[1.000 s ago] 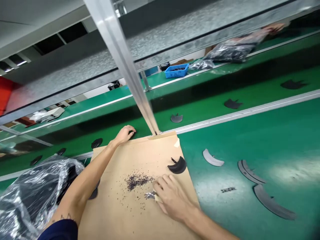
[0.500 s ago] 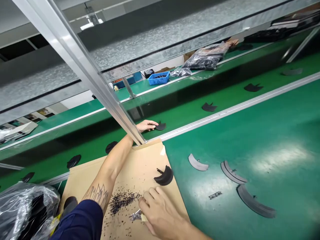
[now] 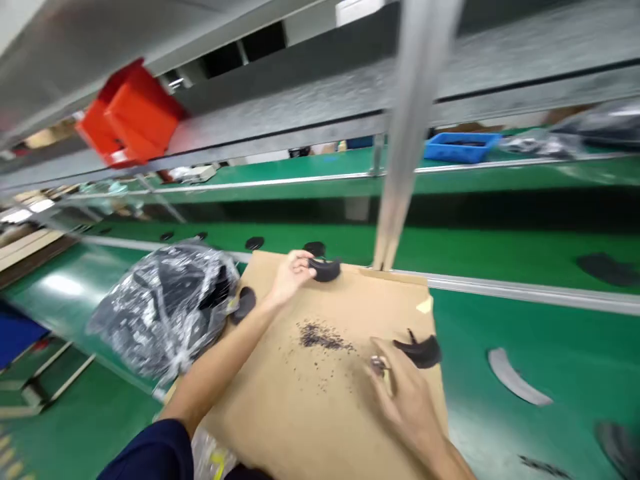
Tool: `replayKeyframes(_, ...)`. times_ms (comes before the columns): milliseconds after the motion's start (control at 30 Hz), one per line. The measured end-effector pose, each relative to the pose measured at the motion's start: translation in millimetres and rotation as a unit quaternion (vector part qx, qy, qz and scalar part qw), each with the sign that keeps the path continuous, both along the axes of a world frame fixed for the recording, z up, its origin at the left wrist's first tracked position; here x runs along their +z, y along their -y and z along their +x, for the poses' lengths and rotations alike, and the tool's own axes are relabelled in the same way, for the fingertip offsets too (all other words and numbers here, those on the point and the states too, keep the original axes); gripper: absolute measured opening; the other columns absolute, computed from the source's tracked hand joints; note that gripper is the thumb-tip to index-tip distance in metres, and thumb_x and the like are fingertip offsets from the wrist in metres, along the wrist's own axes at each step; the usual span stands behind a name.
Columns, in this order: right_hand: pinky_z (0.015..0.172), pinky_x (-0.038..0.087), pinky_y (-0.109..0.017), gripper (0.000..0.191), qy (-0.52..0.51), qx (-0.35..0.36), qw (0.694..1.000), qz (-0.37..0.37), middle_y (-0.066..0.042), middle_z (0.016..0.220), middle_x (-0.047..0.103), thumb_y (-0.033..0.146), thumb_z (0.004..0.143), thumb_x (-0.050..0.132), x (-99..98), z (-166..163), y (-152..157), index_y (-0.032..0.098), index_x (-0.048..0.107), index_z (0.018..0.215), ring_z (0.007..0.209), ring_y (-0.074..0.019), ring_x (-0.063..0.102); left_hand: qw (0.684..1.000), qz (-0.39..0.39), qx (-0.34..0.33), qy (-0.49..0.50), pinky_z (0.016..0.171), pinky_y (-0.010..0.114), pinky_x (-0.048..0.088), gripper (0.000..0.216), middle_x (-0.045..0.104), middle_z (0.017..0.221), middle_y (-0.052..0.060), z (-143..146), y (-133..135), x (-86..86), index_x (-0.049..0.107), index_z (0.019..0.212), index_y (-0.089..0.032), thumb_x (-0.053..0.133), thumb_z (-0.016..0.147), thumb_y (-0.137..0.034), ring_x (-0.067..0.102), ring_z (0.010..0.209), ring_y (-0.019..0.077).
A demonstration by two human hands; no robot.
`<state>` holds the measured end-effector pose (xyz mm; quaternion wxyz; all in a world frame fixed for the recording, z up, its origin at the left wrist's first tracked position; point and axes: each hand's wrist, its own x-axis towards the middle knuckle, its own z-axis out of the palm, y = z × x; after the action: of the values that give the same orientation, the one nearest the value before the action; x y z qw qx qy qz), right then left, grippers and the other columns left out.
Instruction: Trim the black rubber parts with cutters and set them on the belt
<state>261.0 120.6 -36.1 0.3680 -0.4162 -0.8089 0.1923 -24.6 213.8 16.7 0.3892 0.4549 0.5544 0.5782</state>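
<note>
My left hand (image 3: 291, 275) is stretched out over the far edge of a brown cardboard sheet (image 3: 310, 400), its fingers closed on a black curved plastic part (image 3: 325, 269). My right hand (image 3: 403, 393) rests on the cardboard near its right edge, closed on a small metal tool (image 3: 379, 365). Just beyond that hand lies another black curved part (image 3: 419, 351). A heap of dark trimmings (image 3: 320, 337) sits in the middle of the cardboard.
A clear plastic bag of black parts (image 3: 165, 303) lies at the left. Several black parts (image 3: 254, 243) ride the green conveyor belt (image 3: 500, 253) behind. A grey curved strip (image 3: 515, 377) lies on the green table. A metal post (image 3: 400, 167) rises ahead; a blue bin (image 3: 460, 145) stands far back.
My left hand has picked a black part off the belt and drawn it back over the cardboard's far edge. The view has swung left. My right hand stays on the cardboard with the tool.
</note>
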Motion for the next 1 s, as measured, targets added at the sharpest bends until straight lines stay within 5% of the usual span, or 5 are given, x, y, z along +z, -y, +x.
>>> replayKeyframes(267,0.061,0.052,-0.028,0.034,-0.066,0.126,0.958,-0.249,-0.001,0.071,0.063,0.055,0.092,0.058,34.3,-47.3,18.2,0.022,0.066,0.087,0.066,-0.0192,0.06,0.988,-0.038,-0.146,0.018,0.082,0.039,0.06,0.02,0.074,0.097,0.011,18.9,168.5,-9.8,0.075,0.101,-0.026,0.077,0.08,-0.026,0.071,0.087,0.0263)
replayKeyframes(467,0.058,0.049,-0.028,0.039,-0.068,0.045,0.953,-0.293,-0.001,0.068,0.057,0.058,0.087,0.063,43.2,-50.1,30.3,0.022,0.06,0.072,0.065,-0.0194,0.055,0.991,-0.017,0.041,-0.126,0.102,0.042,0.05,0.009,0.068,0.119,0.017,-65.6,136.1,-17.2,0.067,0.084,-0.022,0.072,0.082,-0.029,0.062,0.118,0.0342)
replayKeyframes(600,0.058,0.048,-0.029,0.039,-0.08,0.023,0.95,-0.3,-0.001,0.067,0.056,0.058,0.086,0.065,41.8,-46.9,35.4,0.023,0.058,0.071,0.065,-0.0197,0.054,0.902,-0.106,0.188,-0.373,0.088,0.039,0.053,0.016,0.063,0.121,0.025,-97.4,110.8,-27.3,0.065,0.095,-0.016,0.052,0.094,-0.025,0.068,0.101,0.0326)
replayKeyframes(867,0.057,0.043,-0.027,0.045,-0.097,0.006,0.948,-0.304,0.0,0.067,0.055,0.064,0.087,0.063,37.4,-42.1,48.0,0.022,0.057,0.073,0.065,-0.017,0.049,0.822,-0.185,0.083,-0.532,0.094,0.041,0.05,0.028,0.062,0.108,0.016,-101.4,111.4,-8.1,0.063,0.111,-0.014,0.04,0.096,-0.009,0.063,0.107,0.0285)
replayKeyframes(1000,0.061,0.043,-0.028,0.044,-0.099,0.017,0.937,-0.335,0.0,0.068,0.053,0.063,0.088,0.063,41.6,-47.1,52.8,0.022,0.056,0.074,0.067,-0.0171,0.047,0.815,-0.081,-0.037,-0.572,0.093,0.041,0.05,0.016,0.064,0.103,0.011,-84.3,138.1,11.3,0.064,0.106,-0.016,0.05,0.099,-0.017,0.061,0.102,0.0264)
